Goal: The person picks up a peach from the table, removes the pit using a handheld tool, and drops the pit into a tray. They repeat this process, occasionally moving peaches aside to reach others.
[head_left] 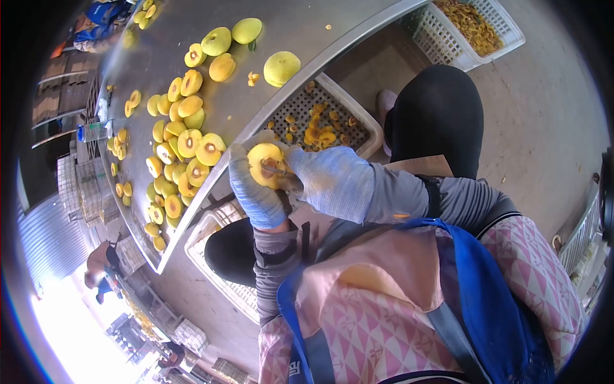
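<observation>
My left hand, in a blue and grey glove, is wrapped round a yellow peach half with its cut face up. My right hand, gloved too, is closed on a small metal tool; its tip is at the brownish pit hollow of that half. The tool's handle is hidden in the fist, so its exact kind does not show. Just left of both hands, cut peach halves lie heaped on the metal table, many with brown centres. Whole-looking peaches sit farther up the table.
Below the table edge stands a crate with pits and peach scraps. A white crate of scraps is at the upper right. Another pale crate stands by my left knee. My right knee is beside the pit crate. Another person is far left.
</observation>
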